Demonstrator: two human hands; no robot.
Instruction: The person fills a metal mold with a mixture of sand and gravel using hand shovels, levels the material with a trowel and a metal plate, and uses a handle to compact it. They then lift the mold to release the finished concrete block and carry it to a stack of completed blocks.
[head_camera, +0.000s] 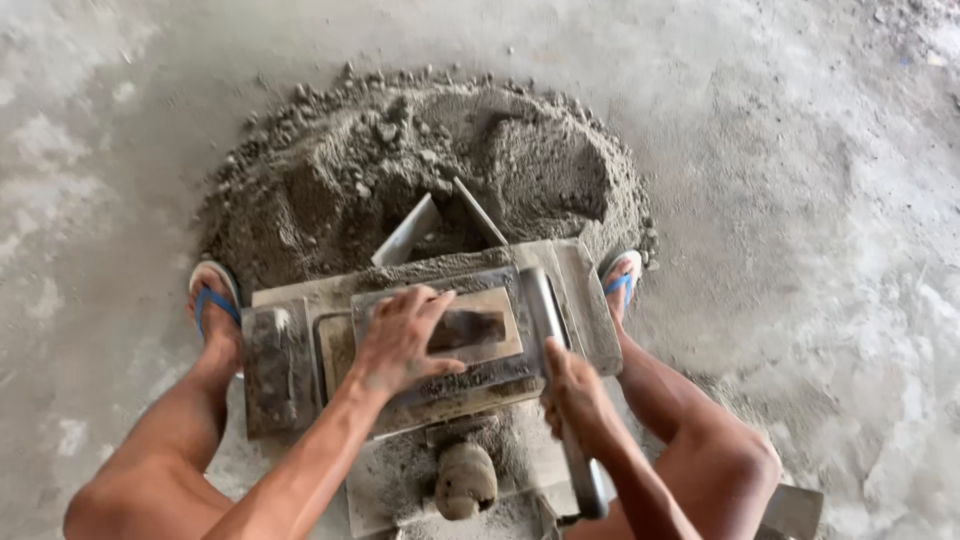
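My left hand (402, 338) presses flat on a wooden block (495, 325) that sits in a cement-caked brick mould (445, 385). The block has a rectangular slot with a handle in its middle. My right hand (575, 395) grips a long grey metal bar (548, 310) that runs along the mould's right side toward me. The mould rests on a grey, mortar-covered board (400, 480) between my legs.
A large heap of damp grey cement mix (420, 160) lies just beyond the mould, with a metal scoop (440, 228) stuck in it. My feet in blue sandals (215, 300) flank the mould. A rounded lump (465, 480) sits on the board near me. Concrete floor lies all around.
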